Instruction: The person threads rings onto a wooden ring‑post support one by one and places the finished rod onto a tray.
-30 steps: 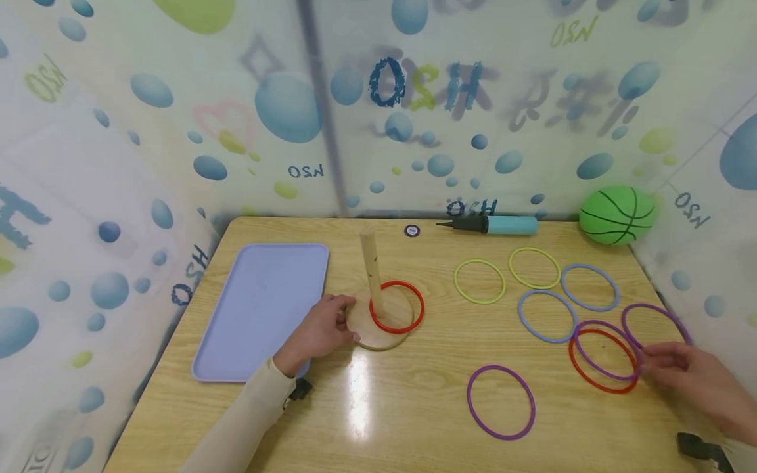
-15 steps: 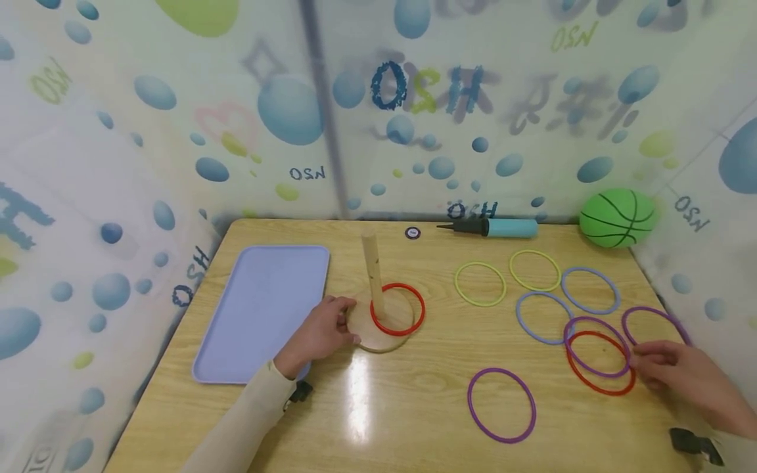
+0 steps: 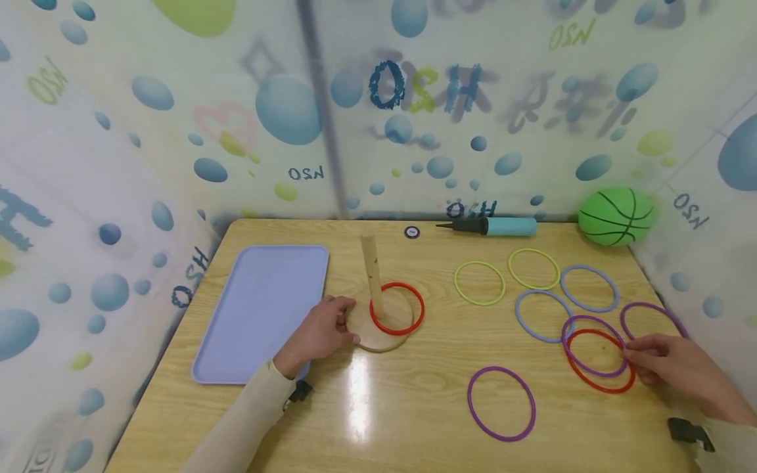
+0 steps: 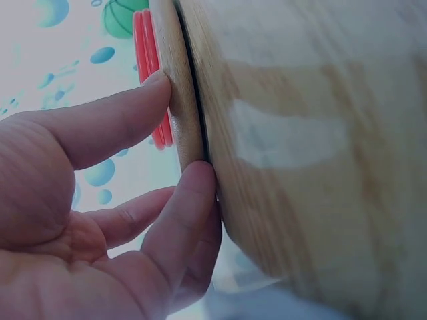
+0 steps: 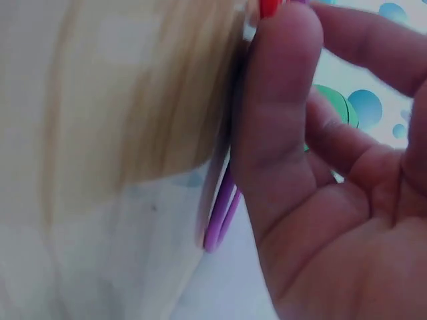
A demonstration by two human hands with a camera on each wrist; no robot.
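Observation:
My left hand point(image 3: 319, 332) grips the near-left edge of the round wooden base of a peg stand point(image 3: 362, 332), thumb on top and fingertips at the rim. Round its upright peg lies a red ring point(image 3: 424, 309), reaching past the base on the right; the left wrist view shows it as stacked red bands point(image 4: 148, 47). At the right my right hand point(image 3: 680, 368) pinches the right side of a purple ring point(image 3: 584, 317) between thumb and fingers. That ring overlaps another red ring point(image 3: 612, 391) and the edge of a blue ring point(image 3: 517, 315).
Other purple rings lie beyond the right hand point(image 3: 653, 305) and nearer the front point(image 3: 469, 397). Two yellow rings point(image 3: 455, 282) and a second blue ring point(image 3: 617, 295) sit farther back. A lilac tray point(image 3: 272, 309), hand pump point(image 3: 508, 226), small round disc point(image 3: 412, 232) and green ball point(image 3: 616, 217) surround them.
My right hand has moved slightly left, and the purple ring has shifted left with it, now overlapping the near blue ring more. The left hand stays on the base.

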